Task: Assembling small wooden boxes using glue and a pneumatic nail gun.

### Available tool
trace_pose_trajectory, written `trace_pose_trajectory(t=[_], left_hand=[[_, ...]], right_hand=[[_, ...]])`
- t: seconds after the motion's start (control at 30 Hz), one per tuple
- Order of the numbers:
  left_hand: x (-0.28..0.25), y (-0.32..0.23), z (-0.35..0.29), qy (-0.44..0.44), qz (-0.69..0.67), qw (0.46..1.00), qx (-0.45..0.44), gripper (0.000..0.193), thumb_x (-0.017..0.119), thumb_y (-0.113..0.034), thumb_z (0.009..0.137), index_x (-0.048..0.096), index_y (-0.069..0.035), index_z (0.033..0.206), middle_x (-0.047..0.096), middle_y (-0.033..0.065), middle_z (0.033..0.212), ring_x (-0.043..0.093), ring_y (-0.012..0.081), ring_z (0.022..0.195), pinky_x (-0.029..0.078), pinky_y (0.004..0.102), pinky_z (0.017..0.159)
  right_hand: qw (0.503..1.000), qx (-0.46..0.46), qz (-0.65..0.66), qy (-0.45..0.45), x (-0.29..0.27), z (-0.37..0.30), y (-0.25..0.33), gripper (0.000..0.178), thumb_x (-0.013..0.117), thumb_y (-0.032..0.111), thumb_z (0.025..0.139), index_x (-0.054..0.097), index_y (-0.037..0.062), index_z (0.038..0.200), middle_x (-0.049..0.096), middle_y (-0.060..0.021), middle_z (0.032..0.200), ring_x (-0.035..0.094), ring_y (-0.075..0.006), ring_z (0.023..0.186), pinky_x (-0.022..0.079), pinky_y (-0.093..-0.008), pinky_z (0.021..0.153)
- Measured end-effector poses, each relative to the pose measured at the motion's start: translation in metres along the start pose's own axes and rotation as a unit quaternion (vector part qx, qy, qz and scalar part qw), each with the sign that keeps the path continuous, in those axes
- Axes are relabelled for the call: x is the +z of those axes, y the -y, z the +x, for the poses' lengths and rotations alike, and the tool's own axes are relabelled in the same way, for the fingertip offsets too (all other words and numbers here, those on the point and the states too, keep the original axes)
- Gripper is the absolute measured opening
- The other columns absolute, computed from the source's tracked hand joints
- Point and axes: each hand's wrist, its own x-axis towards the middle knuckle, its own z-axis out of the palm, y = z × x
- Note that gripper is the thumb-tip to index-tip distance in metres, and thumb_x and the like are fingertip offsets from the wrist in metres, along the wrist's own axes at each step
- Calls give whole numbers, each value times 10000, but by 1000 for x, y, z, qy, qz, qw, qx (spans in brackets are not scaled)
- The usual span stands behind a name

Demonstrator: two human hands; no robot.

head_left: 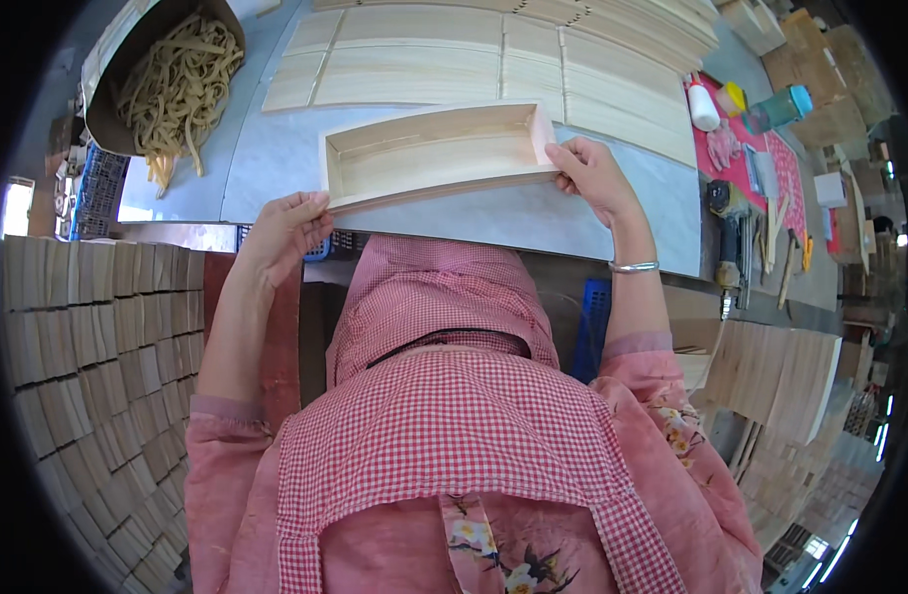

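A long, shallow wooden box (424, 190) of pale wood is held between my two hands over the front part of the table, its hollow side facing up. My left hand (287, 230) grips its near left corner, thumb and fingers closed at the edge. At the other end, my right hand (590, 176) pinches the short right wall, with the thumb on the rim. A silver bangle circles my right wrist. Just beyond the box lie flat, folded pale wooden panels (414, 69) with grooves across them.
Rubbery tan strips (187, 89) spill from a carton at the far left. On the right are a white bottle (702, 104), a teal jar (778, 109) and a nail gun (728, 233). Stacked wood pieces (97, 346) rise at left; more wooden boards (770, 376) stand at right.
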Motion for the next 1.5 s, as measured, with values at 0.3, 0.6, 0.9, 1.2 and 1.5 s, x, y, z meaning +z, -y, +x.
trace_pose_trajectory(t=[0.3, 0.6, 0.9, 1.2, 1.5], left_hand=[[0, 1, 0, -2, 4, 1000, 1, 151, 678, -101, 971, 642, 36, 1021, 648, 76, 840, 638, 119, 731, 558, 215, 715], [2, -2, -6, 1, 15, 1000, 5, 149, 689, -99, 954, 664, 34, 1018, 627, 93, 862, 616, 139, 809, 538, 253, 793], [-1, 12, -1, -7, 15, 1000, 23, 153, 679, -141, 980, 650, 6, 1009, 638, 76, 867, 617, 124, 822, 521, 242, 768], [8, 21, 2, -128, 274, 929, 215, 539, 815, -219, 852, 587, 40, 1265, 649, 159, 1059, 644, 222, 869, 561, 317, 786], [-11, -22, 29, 41, 482, 834, 265, 1084, 929, -229, 627, 336, -31, 1512, 574, 179, 1287, 592, 285, 1063, 505, 365, 939]], right_hand=[[998, -43, -34, -28, 2, 5, -18, 287, 631, 268, 995, 572, 62, 805, 548, -14, 701, 493, -83, 588, 403, -210, 534], [998, -43, -30, -30, 5, -3, -10, 284, 597, 244, 1013, 565, 61, 799, 527, -6, 668, 484, -80, 561, 391, -215, 510], [998, -18, 54, -42, 13, -10, -8, 259, 633, 247, 998, 563, 54, 840, 548, -30, 668, 501, -103, 533, 430, -230, 512], [981, -65, -144, -112, 10, -6, -17, 335, 718, 283, 935, 571, 15, 1073, 635, -102, 905, 645, -194, 783, 542, -310, 693], [840, -330, -430, 25, -21, 26, 24, 945, 891, 198, 640, 413, 46, 1441, 497, -122, 1393, 559, -282, 1184, 480, -352, 977]])
